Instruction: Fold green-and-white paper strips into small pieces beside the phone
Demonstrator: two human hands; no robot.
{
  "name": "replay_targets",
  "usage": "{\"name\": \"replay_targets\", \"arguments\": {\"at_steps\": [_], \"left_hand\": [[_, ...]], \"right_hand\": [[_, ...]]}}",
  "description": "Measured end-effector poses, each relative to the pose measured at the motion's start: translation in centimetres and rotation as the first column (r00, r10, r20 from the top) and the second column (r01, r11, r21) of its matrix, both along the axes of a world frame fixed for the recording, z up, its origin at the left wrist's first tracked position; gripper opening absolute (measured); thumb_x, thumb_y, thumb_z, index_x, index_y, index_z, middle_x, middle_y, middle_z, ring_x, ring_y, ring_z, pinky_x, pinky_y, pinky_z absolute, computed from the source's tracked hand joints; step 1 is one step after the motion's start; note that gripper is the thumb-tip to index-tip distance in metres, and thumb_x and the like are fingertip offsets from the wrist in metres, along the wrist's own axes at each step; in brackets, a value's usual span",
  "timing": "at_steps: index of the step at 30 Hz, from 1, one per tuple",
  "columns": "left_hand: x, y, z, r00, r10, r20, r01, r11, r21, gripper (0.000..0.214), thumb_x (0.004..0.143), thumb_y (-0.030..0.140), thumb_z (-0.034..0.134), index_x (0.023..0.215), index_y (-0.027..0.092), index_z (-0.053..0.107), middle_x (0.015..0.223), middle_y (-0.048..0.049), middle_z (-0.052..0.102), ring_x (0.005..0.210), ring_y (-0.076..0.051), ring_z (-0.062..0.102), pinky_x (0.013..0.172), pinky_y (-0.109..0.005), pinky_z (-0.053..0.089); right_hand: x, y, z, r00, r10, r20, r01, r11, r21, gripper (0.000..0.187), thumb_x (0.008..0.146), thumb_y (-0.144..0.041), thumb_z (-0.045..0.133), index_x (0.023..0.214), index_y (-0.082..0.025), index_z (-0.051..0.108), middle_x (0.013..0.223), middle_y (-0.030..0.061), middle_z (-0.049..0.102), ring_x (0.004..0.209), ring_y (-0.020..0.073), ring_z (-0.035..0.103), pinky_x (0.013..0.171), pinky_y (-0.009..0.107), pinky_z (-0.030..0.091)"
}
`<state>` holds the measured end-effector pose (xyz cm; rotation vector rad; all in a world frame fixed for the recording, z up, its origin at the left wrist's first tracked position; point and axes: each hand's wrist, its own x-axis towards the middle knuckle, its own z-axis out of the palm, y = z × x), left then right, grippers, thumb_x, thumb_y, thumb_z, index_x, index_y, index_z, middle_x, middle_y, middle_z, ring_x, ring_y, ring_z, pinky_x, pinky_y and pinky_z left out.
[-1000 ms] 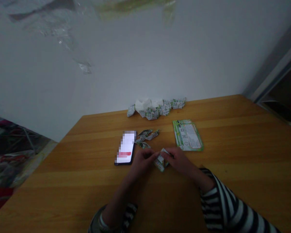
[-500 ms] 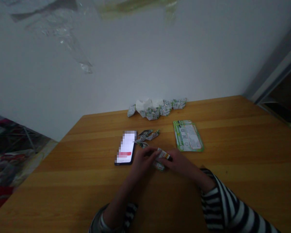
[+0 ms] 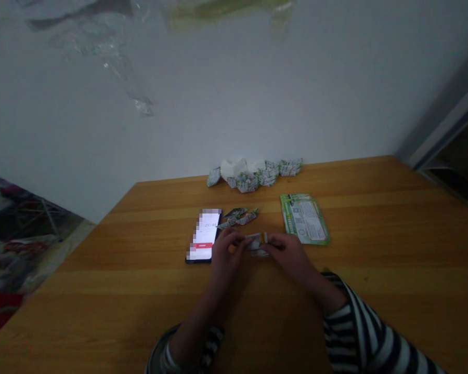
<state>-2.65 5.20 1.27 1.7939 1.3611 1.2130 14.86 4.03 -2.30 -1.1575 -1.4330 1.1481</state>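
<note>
Between my two hands is a small whitish printed packet [image 3: 255, 241] with an orange-yellow band near its right end. My left hand [image 3: 226, 253] pinches its left end between thumb and fingers. At the banded end, my right hand [image 3: 290, 254] pinches it in the same way. Another pale strip shows just beneath the packet; whether the two are joined I cannot tell. Torn printed wrapper strips [image 3: 239, 217] lie on the table just beyond my left hand.
A lit phone [image 3: 205, 236] lies left of my hands. A green and white printed pouch [image 3: 306, 218] lies flat to the right. Crumpled printed wrappers [image 3: 247, 182] and white tissue [image 3: 234, 169] sit against the wall [image 3: 257, 93] at the back of the wooden table [image 3: 113, 280].
The packet has turned from slanting to nearly level. My right hand has shifted slightly to the right and the hands are farther apart. The camera view has moved slightly.
</note>
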Motion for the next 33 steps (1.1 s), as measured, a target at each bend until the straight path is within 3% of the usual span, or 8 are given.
{"name": "replay_targets", "arguments": {"at_steps": [2, 7, 11, 14, 19, 24, 28, 33], "left_hand": [[-0.1, 0.0, 0.2, 1.000, 0.006, -0.018, -0.006, 1.000, 0.006, 0.021, 0.078, 0.033, 0.069, 0.064, 0.018, 0.064, 0.069, -0.0011, 0.060, 0.064, -0.014, 0.054, 0.059, -0.023, 0.042], [0.0, -0.2, -0.4, 0.990, -0.101, 0.094, 0.117, 0.975, -0.189, 0.016, 0.084, 0.032, 0.063, 0.091, 0.019, 0.068, 0.071, -0.0011, 0.068, 0.065, -0.015, 0.064, 0.061, -0.024, 0.049], [0.2, -0.4, -0.3, 0.980, -0.067, 0.185, 0.101, 0.978, -0.182, 0.008, 0.078, 0.026, 0.067, 0.081, 0.019, 0.068, 0.079, -0.0021, 0.071, 0.076, -0.017, 0.068, 0.071, -0.027, 0.055], [0.2, -0.4, 0.2, 0.970, -0.048, 0.240, 0.095, 0.977, -0.190, 0.006, 0.077, 0.024, 0.068, 0.078, 0.018, 0.069, 0.076, -0.0016, 0.071, 0.074, -0.017, 0.068, 0.071, -0.028, 0.056], [0.0, -0.2, 0.0, 0.951, -0.023, 0.309, 0.092, 0.974, -0.209, 0.007, 0.077, 0.025, 0.069, 0.075, 0.018, 0.069, 0.073, -0.0009, 0.070, 0.071, -0.016, 0.068, 0.069, -0.028, 0.057], [0.2, -0.2, -0.2, 0.951, -0.001, 0.310, 0.082, 0.966, -0.247, 0.007, 0.073, 0.024, 0.073, 0.074, 0.017, 0.071, 0.072, -0.0012, 0.071, 0.071, -0.016, 0.067, 0.070, -0.027, 0.056], [0.6, -0.4, -0.3, 0.954, 0.030, 0.299, 0.058, 0.958, -0.280, 0.012, 0.070, 0.027, 0.077, 0.072, 0.016, 0.074, 0.072, -0.0025, 0.072, 0.071, -0.016, 0.066, 0.068, -0.025, 0.054], [1.0, -0.8, -1.0, 0.902, 0.103, 0.420, 0.073, 0.921, -0.383, 0.024, 0.069, 0.035, 0.080, 0.072, 0.013, 0.073, 0.072, -0.0039, 0.073, 0.069, -0.015, 0.067, 0.067, -0.024, 0.054]], "right_hand": [[0.0, 0.0, 0.1, 0.997, -0.073, 0.031, 0.071, 0.997, 0.043, 0.014, 0.081, -0.030, 0.065, 0.078, -0.018, 0.072, 0.076, 0.0043, 0.074, 0.069, 0.0194, 0.066, 0.065, 0.029, 0.051], [0.3, -0.5, 0.2, 0.953, -0.215, 0.213, 0.159, 0.955, 0.252, 0.013, 0.084, -0.028, 0.065, 0.079, -0.020, 0.074, 0.075, 0.0051, 0.071, 0.067, 0.0193, 0.062, 0.064, 0.031, 0.047], [0.3, -0.7, 0.4, 0.952, -0.263, 0.158, 0.176, 0.890, 0.421, 0.010, 0.084, -0.028, 0.068, 0.085, -0.024, 0.076, 0.090, 0.0074, 0.068, 0.087, 0.0220, 0.061, 0.078, 0.035, 0.049], [0.2, -0.6, 0.5, 0.960, -0.272, 0.070, 0.230, 0.905, 0.358, 0.015, 0.082, -0.033, 0.070, 0.090, -0.023, 0.078, 0.088, 0.0072, 0.066, 0.082, 0.0208, 0.061, 0.072, 0.033, 0.051], [-0.1, -0.8, 0.3, 0.977, -0.192, -0.096, 0.198, 0.979, 0.056, 0.024, 0.082, -0.038, 0.068, 0.096, -0.021, 0.077, 0.081, 0.0052, 0.075, 0.067, 0.0200, 0.067, 0.065, 0.034, 0.055], [-0.2, -0.8, 0.4, 0.970, -0.177, -0.168, 0.189, 0.980, 0.058, 0.018, 0.078, -0.033, 0.072, 0.090, -0.021, 0.077, 0.092, 0.0057, 0.077, 0.086, 0.0227, 0.071, 0.082, 0.036, 0.055], [-0.2, -0.8, 0.5, 0.949, -0.260, -0.180, 0.265, 0.964, 0.003, 0.019, 0.074, -0.036, 0.076, 0.077, -0.018, 0.074, 0.077, 0.0051, 0.075, 0.072, 0.0202, 0.070, 0.070, 0.032, 0.055], [-0.5, -0.8, 0.5, 0.929, -0.279, -0.241, 0.281, 0.959, -0.029, 0.022, 0.073, -0.038, 0.076, 0.070, -0.017, 0.070, 0.070, 0.0030, 0.072, 0.065, 0.0167, 0.067, 0.062, 0.026, 0.052]]}}
